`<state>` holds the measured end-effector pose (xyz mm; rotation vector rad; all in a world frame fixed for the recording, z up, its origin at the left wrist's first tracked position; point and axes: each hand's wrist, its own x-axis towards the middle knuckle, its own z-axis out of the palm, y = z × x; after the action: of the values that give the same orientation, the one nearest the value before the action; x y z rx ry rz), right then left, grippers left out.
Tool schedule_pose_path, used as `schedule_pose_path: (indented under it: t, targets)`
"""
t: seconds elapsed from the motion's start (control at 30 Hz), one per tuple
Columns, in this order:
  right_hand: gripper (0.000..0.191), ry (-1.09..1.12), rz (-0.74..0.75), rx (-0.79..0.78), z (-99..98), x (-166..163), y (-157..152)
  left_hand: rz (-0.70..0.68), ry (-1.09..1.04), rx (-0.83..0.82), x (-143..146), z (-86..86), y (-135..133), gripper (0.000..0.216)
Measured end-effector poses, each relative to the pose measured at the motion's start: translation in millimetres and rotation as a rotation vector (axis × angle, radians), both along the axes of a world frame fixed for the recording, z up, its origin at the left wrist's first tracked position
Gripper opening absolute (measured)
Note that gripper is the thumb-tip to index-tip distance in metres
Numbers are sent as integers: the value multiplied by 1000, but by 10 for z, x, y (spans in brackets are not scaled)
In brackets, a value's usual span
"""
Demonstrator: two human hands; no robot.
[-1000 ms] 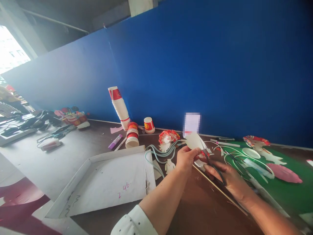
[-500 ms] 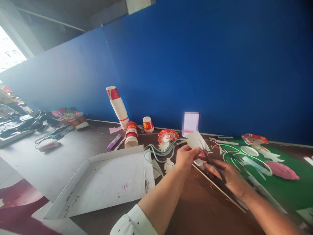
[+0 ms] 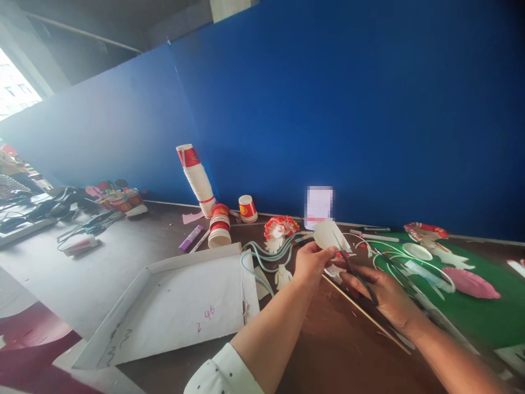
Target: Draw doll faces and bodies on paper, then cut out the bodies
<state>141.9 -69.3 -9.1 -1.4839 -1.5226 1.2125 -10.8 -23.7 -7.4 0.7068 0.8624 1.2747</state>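
Observation:
My left hand pinches a pale, rounded paper cut-out and holds it up above the brown table. My right hand grips dark scissors, whose blades reach into the right edge of the cut-out. Both hands are closed on what they hold. A thin wooden stick lies on the table under my right hand.
A shallow white cardboard tray lies left of my arm. Behind it stand a tall leaning stack of paper cups, a short stack and a single cup. A green mat with paper craft pieces lies at the right. A blue partition backs the table.
The view has drifted slightly. Both hands hold the same pose with the cut-out and scissors, shifted only a little.

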Motion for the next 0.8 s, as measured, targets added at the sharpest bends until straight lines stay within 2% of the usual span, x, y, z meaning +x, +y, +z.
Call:
schedule_pose_path:
  t: [0.4,0.67,0.8]
  targets:
    - [49,67,-5,-25,26,-3,-10,-16,0,26,-3,7,-3,39]
    - [54,6,6,60,3,14,-1,-37,-78,26,8,144,-82,40]
    - [51,3,3,95,-14,39,16,-67,-113,40,15,194,-111,42]
